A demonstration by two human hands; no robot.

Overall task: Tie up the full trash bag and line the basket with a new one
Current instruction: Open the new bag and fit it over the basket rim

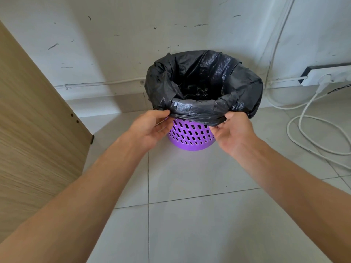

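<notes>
A purple perforated basket [190,136] stands on the tiled floor against the wall. A black trash bag [205,80] lines it, its mouth open and its edge folded down over the rim. My left hand [152,128] pinches the folded edge at the near left of the rim. My right hand [232,130] pinches the same edge at the near right. The inside of the bag is dark and its contents cannot be made out.
A wooden panel [34,130] rises at the left. White cables [311,133] loop over the floor at the right, below a white power strip [326,75] on the wall. Pale floor tiles [190,205] stretch toward me.
</notes>
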